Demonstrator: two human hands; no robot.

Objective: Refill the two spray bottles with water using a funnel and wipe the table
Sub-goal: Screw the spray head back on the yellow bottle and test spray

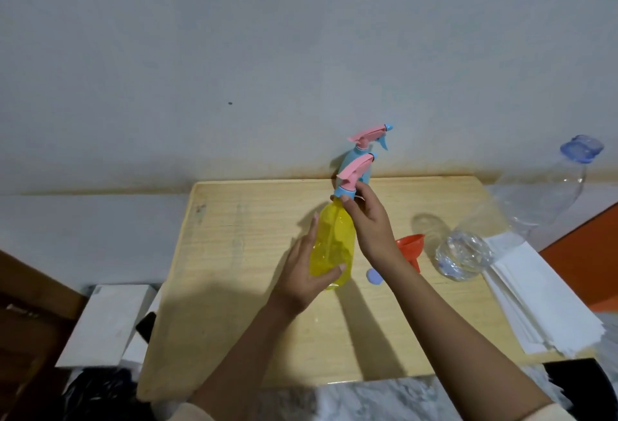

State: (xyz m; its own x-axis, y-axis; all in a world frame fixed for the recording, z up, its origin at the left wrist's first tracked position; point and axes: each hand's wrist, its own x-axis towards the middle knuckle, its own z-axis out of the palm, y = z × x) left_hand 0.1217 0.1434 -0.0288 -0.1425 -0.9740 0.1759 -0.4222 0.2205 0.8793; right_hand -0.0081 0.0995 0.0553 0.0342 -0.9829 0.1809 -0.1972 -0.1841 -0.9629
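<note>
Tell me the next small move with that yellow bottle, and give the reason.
Probably twist the spray head off. The left hand steadies the yellow bottle upright on the table, and the right hand pinches its blue collar, so the grip suits unscrewing. The head is on, and the orange funnel lies unused beside the big water bottle; the neck must open before filling.

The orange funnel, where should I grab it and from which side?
Grab the orange funnel by the rim of its wide cup, coming down from above and a bit from the right. It lies tipped on the table, cup facing up toward the wall and thin spout toward you. The right hand partly hides its left side, and the clear water bottle crowds the far right.
</note>
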